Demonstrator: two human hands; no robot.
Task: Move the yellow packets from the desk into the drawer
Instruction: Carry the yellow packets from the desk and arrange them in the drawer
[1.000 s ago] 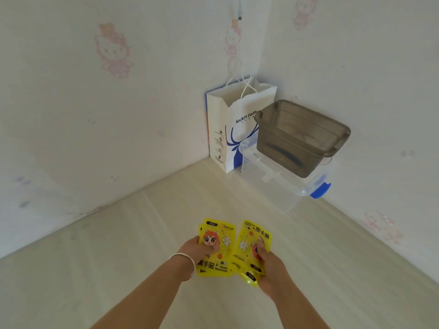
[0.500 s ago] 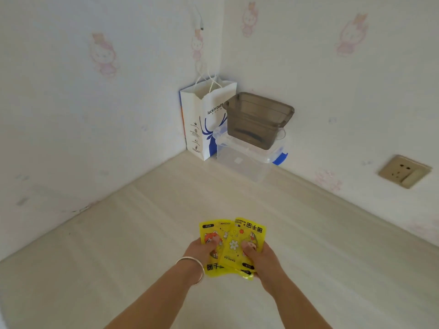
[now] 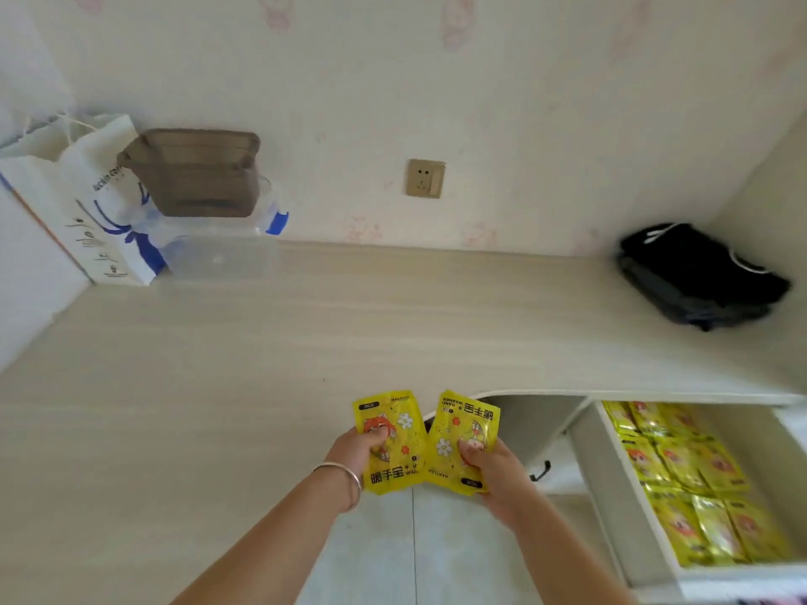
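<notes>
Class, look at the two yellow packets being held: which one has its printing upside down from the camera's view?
The packet in the right hand, the right packet: its lettering runs inverted along the top. The left hand's packet reads upright.

Left hand [image 3: 356, 449] grips one yellow packet [image 3: 390, 443], right hand [image 3: 493, 467] another packet [image 3: 463, 441] — both at the desk [image 3: 218, 364] edge — open drawer [image 3: 611, 486] alongside, rows of yellow packets [image 3: 690, 482] inside.
</notes>
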